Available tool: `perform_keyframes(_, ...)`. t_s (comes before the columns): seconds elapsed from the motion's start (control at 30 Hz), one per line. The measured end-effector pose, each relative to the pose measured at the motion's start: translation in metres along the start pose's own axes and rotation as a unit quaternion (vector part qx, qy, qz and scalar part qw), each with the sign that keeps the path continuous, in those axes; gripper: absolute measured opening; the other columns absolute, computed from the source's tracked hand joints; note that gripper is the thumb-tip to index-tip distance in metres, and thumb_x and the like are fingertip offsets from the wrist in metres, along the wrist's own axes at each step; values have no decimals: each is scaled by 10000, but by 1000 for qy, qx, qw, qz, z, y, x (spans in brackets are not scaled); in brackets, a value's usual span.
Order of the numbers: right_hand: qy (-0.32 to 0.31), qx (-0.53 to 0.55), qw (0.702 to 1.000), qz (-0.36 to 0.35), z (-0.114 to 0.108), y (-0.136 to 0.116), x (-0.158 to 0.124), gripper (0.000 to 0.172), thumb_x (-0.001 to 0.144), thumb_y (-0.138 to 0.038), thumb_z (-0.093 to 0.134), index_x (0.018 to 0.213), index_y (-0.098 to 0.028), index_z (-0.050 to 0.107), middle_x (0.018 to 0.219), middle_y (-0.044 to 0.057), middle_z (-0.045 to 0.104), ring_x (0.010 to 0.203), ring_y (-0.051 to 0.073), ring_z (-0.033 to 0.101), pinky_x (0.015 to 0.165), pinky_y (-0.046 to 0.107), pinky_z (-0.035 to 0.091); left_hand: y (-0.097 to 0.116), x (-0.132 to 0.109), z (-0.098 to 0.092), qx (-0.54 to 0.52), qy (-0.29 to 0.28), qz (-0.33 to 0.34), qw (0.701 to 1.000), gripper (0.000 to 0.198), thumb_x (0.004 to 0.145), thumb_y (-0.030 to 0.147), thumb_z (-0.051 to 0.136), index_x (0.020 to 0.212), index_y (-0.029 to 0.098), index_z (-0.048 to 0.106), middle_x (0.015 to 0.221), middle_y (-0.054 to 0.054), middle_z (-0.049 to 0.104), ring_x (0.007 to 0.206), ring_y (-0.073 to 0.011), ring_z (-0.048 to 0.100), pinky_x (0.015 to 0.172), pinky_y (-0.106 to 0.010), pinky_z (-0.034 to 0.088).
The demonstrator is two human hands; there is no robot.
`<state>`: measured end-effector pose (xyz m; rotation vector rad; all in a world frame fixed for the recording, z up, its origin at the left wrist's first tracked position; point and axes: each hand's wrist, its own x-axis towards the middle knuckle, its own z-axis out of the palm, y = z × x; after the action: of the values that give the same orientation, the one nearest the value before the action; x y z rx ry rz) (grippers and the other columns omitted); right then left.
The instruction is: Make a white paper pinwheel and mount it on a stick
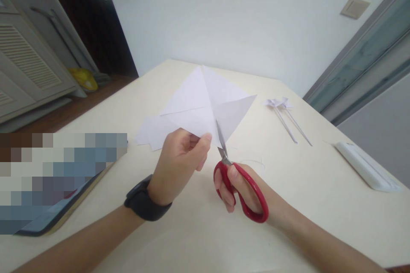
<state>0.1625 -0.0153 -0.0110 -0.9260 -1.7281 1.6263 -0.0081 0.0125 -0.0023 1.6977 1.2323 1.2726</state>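
A white sheet of paper with slits running in from its corners is raised over the table. My left hand, with a black band on the wrist, pinches its near edge between thumb and fingers. My right hand is wrapped round the red handles of a pair of scissors. Their blades lie at the near corner of the sheet, just right of my left thumb, and point away from me. Another piece of white paper lies on the table, partly under the sheet.
Two paper pinwheels on sticks lie at the right. Farther right is a white, long packet. A dark-edged flat object, partly blurred out, rests at the left. The cream table meets a white wall behind.
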Motion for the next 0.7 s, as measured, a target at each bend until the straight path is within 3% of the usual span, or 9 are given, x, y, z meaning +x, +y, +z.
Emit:
perform_keyframes(0.37,10,3,1000,-2,0,1,1,413,919,-492,336,773,-158,529,482,-49,428,425,75,405,441,197,328,3,2,0,-19,3,-2,1000,476,857,236,455,395,196,350,346,52,379,352,-86,391,423,-252,315)
perform_keyframes(0.7,11,6,1000,6,-1,5,0,330,933,-365,387,690,-170,498,463,-57,453,385,66,378,450,207,333,1,3,1,-29,1,-6,1000,468,862,236,455,407,200,347,356,53,375,358,-89,390,423,-257,313)
